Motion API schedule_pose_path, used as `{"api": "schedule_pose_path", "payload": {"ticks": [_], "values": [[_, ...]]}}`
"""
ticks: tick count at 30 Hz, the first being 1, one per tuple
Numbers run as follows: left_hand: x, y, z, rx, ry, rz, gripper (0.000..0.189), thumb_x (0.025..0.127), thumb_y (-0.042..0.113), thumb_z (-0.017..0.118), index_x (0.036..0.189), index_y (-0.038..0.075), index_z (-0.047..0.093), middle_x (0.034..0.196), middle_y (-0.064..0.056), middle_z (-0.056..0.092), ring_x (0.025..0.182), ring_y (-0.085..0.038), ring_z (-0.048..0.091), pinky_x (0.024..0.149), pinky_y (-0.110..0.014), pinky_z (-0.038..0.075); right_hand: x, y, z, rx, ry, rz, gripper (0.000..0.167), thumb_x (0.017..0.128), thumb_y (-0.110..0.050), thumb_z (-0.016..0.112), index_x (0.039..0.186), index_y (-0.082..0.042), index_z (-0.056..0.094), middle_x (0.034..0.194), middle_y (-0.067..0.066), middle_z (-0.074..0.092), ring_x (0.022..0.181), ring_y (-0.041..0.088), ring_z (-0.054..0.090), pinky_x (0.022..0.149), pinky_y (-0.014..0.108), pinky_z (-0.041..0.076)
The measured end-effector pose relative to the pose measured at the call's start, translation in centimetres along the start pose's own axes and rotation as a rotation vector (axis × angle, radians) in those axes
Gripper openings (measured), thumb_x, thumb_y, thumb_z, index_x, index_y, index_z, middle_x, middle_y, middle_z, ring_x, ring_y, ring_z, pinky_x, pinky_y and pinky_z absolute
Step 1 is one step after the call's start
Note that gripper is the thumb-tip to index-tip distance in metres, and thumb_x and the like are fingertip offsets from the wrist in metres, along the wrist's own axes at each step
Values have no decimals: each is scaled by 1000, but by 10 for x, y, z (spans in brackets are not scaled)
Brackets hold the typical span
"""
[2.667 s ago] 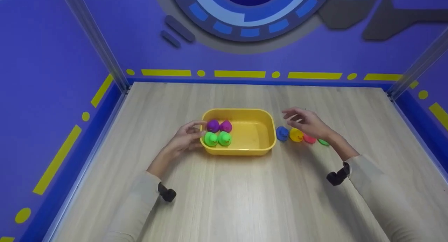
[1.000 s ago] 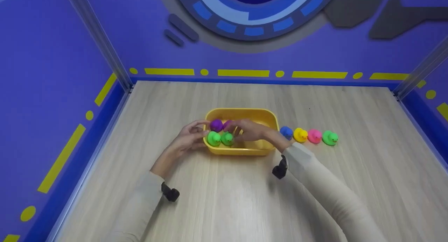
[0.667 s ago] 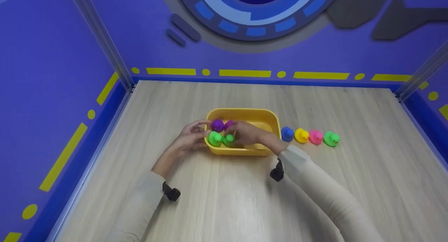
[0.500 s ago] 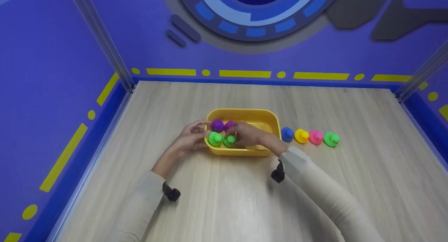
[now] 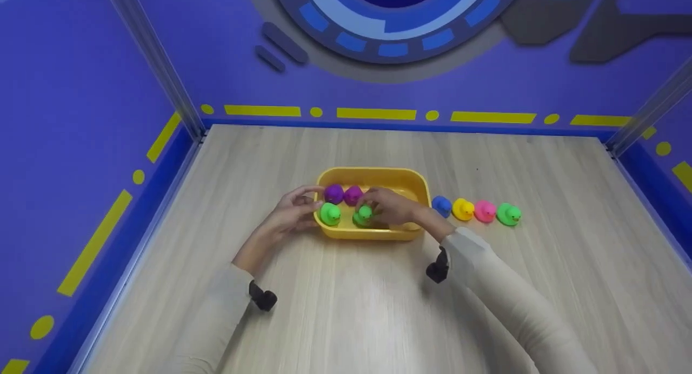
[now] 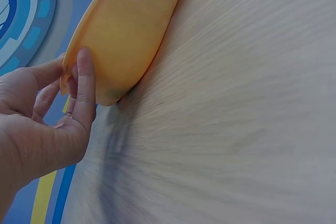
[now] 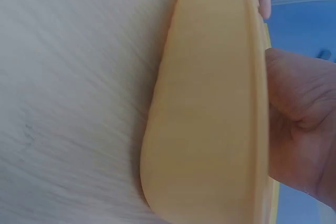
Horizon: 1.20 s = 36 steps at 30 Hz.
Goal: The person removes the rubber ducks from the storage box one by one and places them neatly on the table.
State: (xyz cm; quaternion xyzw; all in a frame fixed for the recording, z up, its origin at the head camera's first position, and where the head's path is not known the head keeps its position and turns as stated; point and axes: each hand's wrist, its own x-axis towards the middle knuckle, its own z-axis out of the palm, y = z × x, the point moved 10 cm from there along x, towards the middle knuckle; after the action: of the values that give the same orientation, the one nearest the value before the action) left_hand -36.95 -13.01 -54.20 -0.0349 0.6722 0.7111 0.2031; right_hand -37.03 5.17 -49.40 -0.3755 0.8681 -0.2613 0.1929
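Observation:
A yellow plastic tub [image 5: 373, 234] stands on the table. My left hand [image 5: 294, 211] pinches its left end at the rim; in the left wrist view, fingers and thumb [image 6: 84, 87] lie on both sides of that rim. Inside, my right hand [image 5: 392, 206] grips a green toy duck [image 5: 363, 215] at the front. Another green duck [image 5: 330, 214] sits to its left, with a purple duck [image 5: 334, 193] and a magenta duck [image 5: 353, 195] behind. In the right wrist view, the tub's wall [image 7: 205, 108] hides my right fingertips and the held duck.
Right of the tub, a row of ducks stands on the wooden table [image 5: 346, 309]: blue [image 5: 441, 206], yellow [image 5: 463, 209], pink [image 5: 485, 211] and green [image 5: 508, 214]. Blue-purple panels [image 5: 70, 120] enclose the table at the back and sides.
My right hand has come from above the row of ducks into the tub and taken hold of the right-hand green duck, which has shifted right, away from the other green one. My left hand stays.

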Motion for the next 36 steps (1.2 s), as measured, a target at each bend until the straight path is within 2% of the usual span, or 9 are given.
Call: {"api": "schedule_pose_path", "payload": {"ticks": [3,8,17,20,25,28,30,36], "values": [[-1,0,-1,9,10,-8,48,97,12,70,143,14,57,104,-3,54,91,-14,64,79,-33,62,-3,2,-7,46,14,27,33,95,4,65,127,-3,64,132,17,63,125,35,58,107,51,52],[-2,-1,-3,-4,13,-4,48,97,9,70,143,12,57,101,-2,56,87,-15,65,76,-33,63,-9,2,-14,93,41,59,37,95,7,62,131,-3,62,133,16,62,127,34,57,107,50,53],[-2,0,-1,-2,-2,1,50,97,10,69,145,10,54,103,-3,57,87,-16,67,78,-34,63,-27,-4,-37,189,170,-45,33,91,9,68,123,1,66,125,19,66,118,36,60,101,53,55],[-1,1,0,-3,-4,5,50,97,10,69,145,10,54,102,-4,58,86,-16,67,78,-34,63,-35,-2,-45,244,208,-57,32,92,5,69,124,0,67,124,19,66,113,32,61,100,47,57],[-1,2,2,-5,-24,34,51,97,9,69,146,7,53,98,-1,57,83,-13,66,76,-33,63,-54,8,-53,426,244,1,36,94,4,67,129,0,64,130,21,61,106,28,66,90,26,58],[-1,2,4,-15,-30,37,51,97,9,70,145,8,53,97,0,56,85,-13,66,76,-33,64,-67,17,-57,497,266,62,39,95,4,65,134,0,60,134,22,57,107,27,65,87,20,57],[-1,1,4,-23,-30,32,50,97,10,70,144,8,54,97,0,57,87,-14,65,77,-33,64,-77,23,-61,506,286,101,41,97,2,64,137,-1,59,136,22,55,109,26,64,88,21,57],[-1,2,2,-23,-12,21,51,97,10,70,145,8,54,98,-1,57,88,-15,65,79,-35,64,-104,44,-79,495,332,203,44,101,-6,61,144,-6,54,140,19,57,119,30,61,95,34,59]]}}
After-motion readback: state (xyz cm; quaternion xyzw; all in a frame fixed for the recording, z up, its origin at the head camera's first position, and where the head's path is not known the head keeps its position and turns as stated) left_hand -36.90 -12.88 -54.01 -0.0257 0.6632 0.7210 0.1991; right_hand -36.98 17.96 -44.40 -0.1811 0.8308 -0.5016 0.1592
